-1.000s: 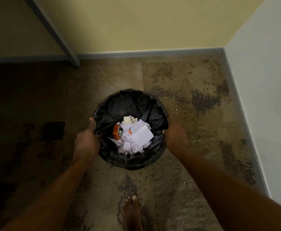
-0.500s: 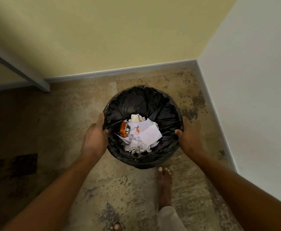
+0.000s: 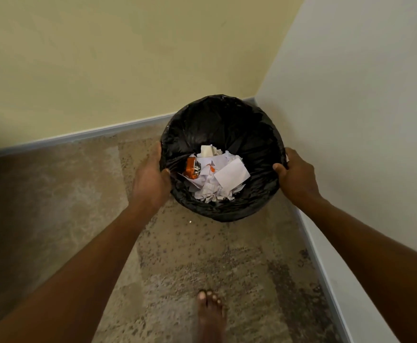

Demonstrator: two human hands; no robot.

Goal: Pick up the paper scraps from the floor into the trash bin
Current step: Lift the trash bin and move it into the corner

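A round trash bin [image 3: 227, 115] lined with a black bag is held near the room's corner. Inside it lie white paper scraps [image 3: 229, 175] and an orange wrapper [image 3: 191, 168]. My left hand [image 3: 150, 180] grips the bin's left rim, thumb over the edge. My right hand [image 3: 297, 178] grips the right rim the same way. No scraps show on the floor in view.
A yellow wall [image 3: 118, 60] runs behind the bin and a white wall [image 3: 363, 115] stands close on the right, both with grey skirting. The speckled brown floor [image 3: 202, 263] stretches toward me. My bare foot [image 3: 211, 315] stands at the bottom centre.
The bin, held in both hands, has been carried toward the corner; the walls now fill more of the view. A bare foot has stepped forward.
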